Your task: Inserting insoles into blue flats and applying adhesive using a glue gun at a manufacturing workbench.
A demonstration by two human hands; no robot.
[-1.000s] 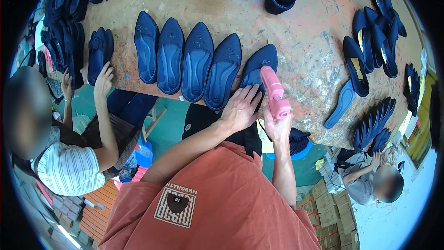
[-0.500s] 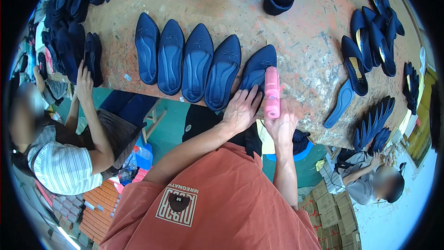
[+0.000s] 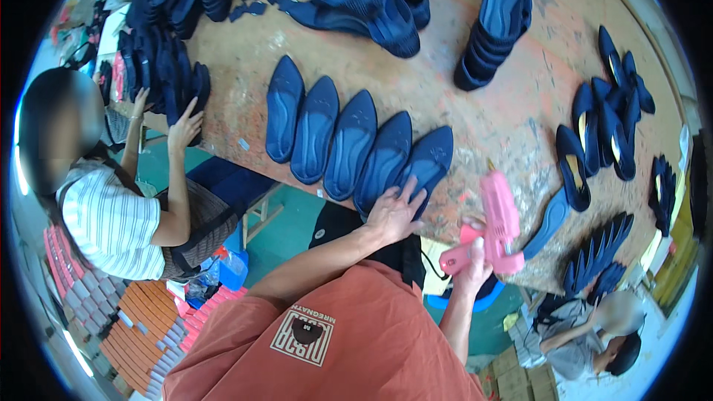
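Observation:
A pink glue gun [image 3: 502, 212] is in my right hand [image 3: 473, 271], which is wrapped around its handle just off the table's front edge. Its nozzle points away from me, over the table and to the right of the shoes. My left hand [image 3: 397, 212] lies with fingers spread on the heel end of a dark blue pointed flat shoe [image 3: 434, 150]. That shoe is the rightmost in a slanting row of several such shoes [image 3: 349, 145], toes pointing away from me. Pale blue insoles show inside them.
The worktable [image 3: 245, 52] is stained. A shoe stack [image 3: 496, 30] and a shoe heap [image 3: 371, 7] stand farther back. More shoes [image 3: 609, 126] and a loose insole [image 3: 548, 223] lie at right. One person [image 3: 111, 223] handles shoes at left; another [image 3: 579, 334] sits at right.
My right hand has drawn the glue gun away from the rightmost shoe, to the right and toward me, turning it. My left hand stays at that shoe. The view has shifted.

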